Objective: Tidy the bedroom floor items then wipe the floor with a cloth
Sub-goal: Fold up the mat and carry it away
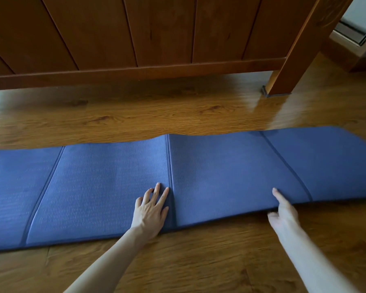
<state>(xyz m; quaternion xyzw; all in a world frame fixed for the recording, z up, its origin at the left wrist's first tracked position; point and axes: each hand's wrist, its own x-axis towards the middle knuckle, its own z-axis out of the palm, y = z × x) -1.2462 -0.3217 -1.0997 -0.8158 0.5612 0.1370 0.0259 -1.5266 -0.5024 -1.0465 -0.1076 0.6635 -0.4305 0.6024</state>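
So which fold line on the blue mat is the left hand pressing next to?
The middle crease. The left hand lies flat on the blue mat right beside it; the other two creases have no hand flat beside them.

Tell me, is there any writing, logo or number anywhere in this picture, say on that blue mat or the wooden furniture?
None: no word, label, brand, number or sign shows anywhere in this view.
Blue mat: only a ribbed texture and fold creases, no print.
Wooden bed frame: plain boards, only wood grain.
Wooden floor: only wood grain.
Both hands, left hand and right hand, bear nothing readable.
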